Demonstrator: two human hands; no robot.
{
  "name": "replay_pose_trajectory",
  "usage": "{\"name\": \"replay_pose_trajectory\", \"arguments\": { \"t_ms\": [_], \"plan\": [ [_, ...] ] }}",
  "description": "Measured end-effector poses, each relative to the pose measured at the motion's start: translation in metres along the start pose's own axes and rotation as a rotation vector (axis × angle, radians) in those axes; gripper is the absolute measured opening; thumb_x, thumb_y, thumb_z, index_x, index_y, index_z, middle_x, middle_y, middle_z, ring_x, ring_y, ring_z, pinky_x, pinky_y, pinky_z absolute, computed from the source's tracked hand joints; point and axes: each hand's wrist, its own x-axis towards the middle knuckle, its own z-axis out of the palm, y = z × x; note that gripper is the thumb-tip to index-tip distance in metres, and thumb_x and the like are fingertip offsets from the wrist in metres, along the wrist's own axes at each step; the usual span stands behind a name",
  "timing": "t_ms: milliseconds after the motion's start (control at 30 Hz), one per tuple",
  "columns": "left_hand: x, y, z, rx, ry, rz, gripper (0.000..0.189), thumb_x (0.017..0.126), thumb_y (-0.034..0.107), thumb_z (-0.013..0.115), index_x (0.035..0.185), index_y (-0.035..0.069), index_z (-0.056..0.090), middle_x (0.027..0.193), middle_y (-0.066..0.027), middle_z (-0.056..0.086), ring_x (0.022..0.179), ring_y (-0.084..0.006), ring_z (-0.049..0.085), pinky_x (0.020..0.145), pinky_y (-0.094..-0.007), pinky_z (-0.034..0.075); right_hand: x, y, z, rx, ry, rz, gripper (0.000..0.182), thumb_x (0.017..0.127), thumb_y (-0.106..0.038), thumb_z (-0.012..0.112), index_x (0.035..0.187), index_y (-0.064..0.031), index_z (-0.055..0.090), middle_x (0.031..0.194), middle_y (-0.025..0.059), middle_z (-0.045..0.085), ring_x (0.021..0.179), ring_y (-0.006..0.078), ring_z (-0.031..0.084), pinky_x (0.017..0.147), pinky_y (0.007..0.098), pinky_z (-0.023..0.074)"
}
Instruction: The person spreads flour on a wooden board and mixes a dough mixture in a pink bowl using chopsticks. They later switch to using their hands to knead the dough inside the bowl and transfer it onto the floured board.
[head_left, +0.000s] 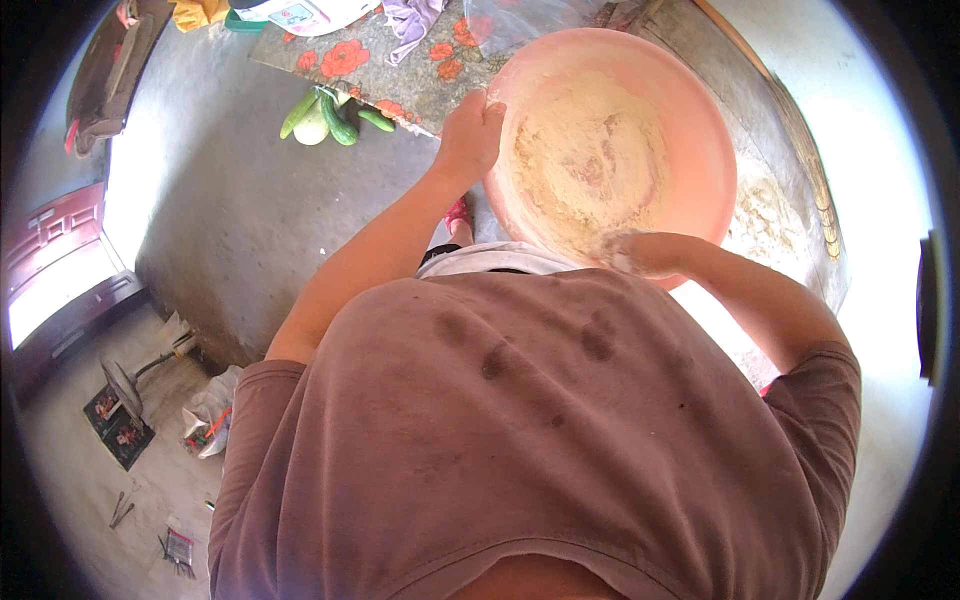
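A large pink plastic basin (701, 165) stands before me, tilted a little in the view. Pale yellow flour (600, 142) lies over its bottom, with bare pinkish patches in the middle. On the basin's left rim my left hand (472, 139) is closed, thumb towards the inside. My right hand (637, 253) is inside at the near wall, dusted with flour, its fingers touching the flour there. Its fingertips are partly hidden, so I cannot tell whether it grasps anything.
A table with a flowered cover (375, 67) carries a lilac cloth (412, 26) and a clear plastic bag (517, 22). Cucumbers and a round pale vegetable (311, 127) lie on the floor at the left. Spilled flour (765, 214) lies right of the basin.
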Motion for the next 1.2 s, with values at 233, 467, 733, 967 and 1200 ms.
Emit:
{"name": "replay_pose_trajectory", "arguments": {
  "t_ms": [233,467,733,967,1200],
  "plan": [
    [-0.004,0.009,0.003,-0.030,-0.001,-0.035,0.023,0.083,0.021,0.047,0.084,-0.002,0.045,0.076,-0.0252,0.052,0.075,-0.0415,0.050,0.067,-0.0417,0.039,0.021,-0.020,0.006,0.140,0.160,-0.213,0.045,0.090,-0.030,0.035,0.130,-0.0081,0.033,0.137,0.0143,0.026,0.125,0.0302,0.026,0.103,0.0369,0.0211],
    [-0.007,0.012,0.003,0.007,0.014,-0.043,0.023,0.083,0.021,0.047,0.083,-0.002,0.045,0.076,-0.0255,0.051,0.074,-0.0423,0.048,0.065,-0.0430,0.038,0.066,-0.031,0.014,0.468,0.436,-0.153,0.042,0.089,-0.026,0.039,0.126,-0.0054,0.037,0.128,0.0137,0.039,0.118,0.0233,0.036,0.098,0.0315,0.0285],
    [-0.005,0.010,0.004,0.058,0.011,0.010,0.025,0.084,0.022,0.046,0.086,-0.003,0.046,0.079,-0.0267,0.052,0.078,-0.0436,0.049,0.067,-0.0443,0.039,0.209,-0.011,0.031,0.719,0.854,-0.273,0.039,0.092,-0.028,0.030,0.122,-0.0041,0.037,0.108,0.0095,0.050,0.099,0.0193,0.046,0.087,0.0275,0.0352],
    [-0.002,0.007,-0.003,0.098,-0.044,0.013,0.027,0.083,0.023,0.045,0.088,-0.004,0.046,0.084,-0.0277,0.052,0.084,-0.0438,0.049,0.070,-0.0435,0.039,0.158,-0.073,-0.068,2.271,0.943,-0.405,0.030,0.091,-0.021,0.036,0.116,-0.0061,0.045,0.103,0.0040,0.051,0.095,0.0140,0.048,0.084,0.0280,0.0392],
    [0.000,0.003,-0.003,0.113,-0.047,0.062,0.026,0.082,0.023,0.046,0.083,-0.004,0.044,0.081,-0.0287,0.052,0.081,-0.0455,0.048,0.068,-0.0460,0.038,0.219,0.005,-0.080,1.065,1.401,-0.221,0.034,0.088,-0.022,0.042,0.117,-0.0037,0.043,0.110,0.0127,0.048,0.101,0.0229,0.045,0.086,0.0300,0.0366]
  ]
}}
